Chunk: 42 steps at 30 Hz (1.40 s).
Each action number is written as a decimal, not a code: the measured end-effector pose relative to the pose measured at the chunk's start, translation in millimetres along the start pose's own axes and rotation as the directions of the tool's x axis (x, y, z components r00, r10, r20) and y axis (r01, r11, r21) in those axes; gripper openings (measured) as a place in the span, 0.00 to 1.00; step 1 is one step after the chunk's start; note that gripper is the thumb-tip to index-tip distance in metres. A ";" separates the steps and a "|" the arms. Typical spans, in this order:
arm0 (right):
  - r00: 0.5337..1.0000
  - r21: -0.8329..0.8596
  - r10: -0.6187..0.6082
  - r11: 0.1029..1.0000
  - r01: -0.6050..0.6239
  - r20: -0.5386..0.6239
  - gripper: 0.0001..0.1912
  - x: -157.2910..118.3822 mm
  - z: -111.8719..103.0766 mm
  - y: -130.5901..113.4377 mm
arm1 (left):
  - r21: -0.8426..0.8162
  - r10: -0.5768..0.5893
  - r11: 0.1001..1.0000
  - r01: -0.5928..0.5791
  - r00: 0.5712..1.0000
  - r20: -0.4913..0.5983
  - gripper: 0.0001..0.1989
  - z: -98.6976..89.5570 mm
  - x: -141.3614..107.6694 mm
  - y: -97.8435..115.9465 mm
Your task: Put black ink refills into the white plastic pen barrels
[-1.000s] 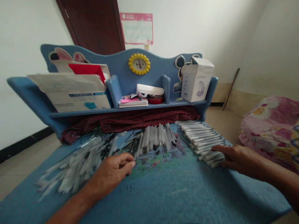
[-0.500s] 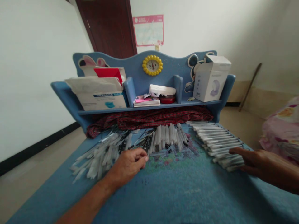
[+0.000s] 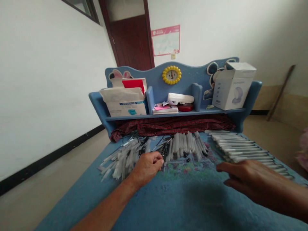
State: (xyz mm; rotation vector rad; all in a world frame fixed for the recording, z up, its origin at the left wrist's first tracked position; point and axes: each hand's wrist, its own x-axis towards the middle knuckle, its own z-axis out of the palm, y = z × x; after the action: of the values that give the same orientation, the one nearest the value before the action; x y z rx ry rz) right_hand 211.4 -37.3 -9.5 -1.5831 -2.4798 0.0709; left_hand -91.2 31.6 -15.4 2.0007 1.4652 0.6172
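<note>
My left hand rests at the front of the black slender pen parts, thumb and fingers pinched together; whatever may be between them is hidden. Beside it on the left lies a loose pile of translucent pen barrels. Further right, a bunch of similar frosted tubes points away from me, with small black bits at the near ends. My right hand hovers over the table, index finger stretched and thumb apart, with nothing visible in it. Just beyond it runs a long row of assembled-looking pens.
A blue shelf stands across the back of the blue table. It bears a mask box, papers, a red round case and a white carton. Checked cloth lies beneath the shelf.
My right hand has moved left, off the near end of the pen row towards the middle. My left hand stays by the black parts. The camera view has shifted left.
</note>
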 end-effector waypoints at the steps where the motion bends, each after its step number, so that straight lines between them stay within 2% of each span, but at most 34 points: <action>1: 0.997 0.009 -0.044 0.999 0.044 0.062 0.07 9.9 -2.6 -9.2 | 0.007 0.000 1.000 0.000 1.000 -0.003 0.10 -0.4 0.0 -0.9; 3: 0.987 0.000 -0.099 0.995 0.100 0.126 0.06 29.9 -7.2 -25.1 | 0.018 0.000 1.000 0.000 1.000 -0.014 0.09 -1.0 -0.2 -2.8; 6: 0.983 -0.039 -0.122 0.991 0.129 0.136 0.06 58.6 -9.1 -42.8 | 0.006 0.005 1.000 -0.005 1.000 -0.022 0.09 -1.6 -0.8 -4.8; 10: 0.993 -0.125 -0.068 0.989 0.080 0.098 0.06 88.3 -1.2 -54.3 | -0.013 0.003 1.000 -0.003 1.000 -0.031 0.09 -2.7 -1.7 -5.6; 14: 0.999 -0.158 0.009 0.987 -0.002 0.045 0.08 103.1 11.1 -52.2 | 0.005 0.011 1.000 -0.011 0.999 -0.041 0.09 -3.7 -1.5 -7.8; 18: 0.997 -0.168 0.081 0.983 -0.079 0.006 0.10 105.3 15.6 -40.8 | 0.030 0.021 0.999 -0.020 0.999 -0.041 0.09 -3.5 -0.7 -11.3; 22: 0.987 -0.192 0.157 0.969 -0.157 -0.013 0.09 102.7 7.3 -22.3 | 0.042 0.039 0.998 -0.037 0.998 -0.041 0.10 -4.1 -0.7 -9.9; 27: 0.976 -0.219 0.215 0.954 -0.203 0.031 0.07 97.6 -1.8 -5.2 | 0.060 0.020 0.998 -0.019 1.000 -0.020 0.10 -4.5 -0.9 -5.4; 35: 0.969 -0.240 0.227 0.950 -0.198 0.098 0.19 94.3 16.1 -22.0 | 0.037 0.017 0.999 -0.016 1.000 -0.027 0.10 -3.6 -0.8 -1.9; 42: 0.952 -0.215 0.287 0.941 -0.261 0.103 0.17 95.3 23.8 -20.2 | 0.021 0.016 1.000 -0.015 0.999 -0.049 0.10 -2.5 0.5 -8.7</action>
State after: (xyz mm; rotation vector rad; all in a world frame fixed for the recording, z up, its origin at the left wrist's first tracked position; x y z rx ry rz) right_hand 150.0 41.7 -16.5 -2.0659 -2.4061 -0.0340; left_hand -98.8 34.6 -19.5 2.0276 1.4914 0.6657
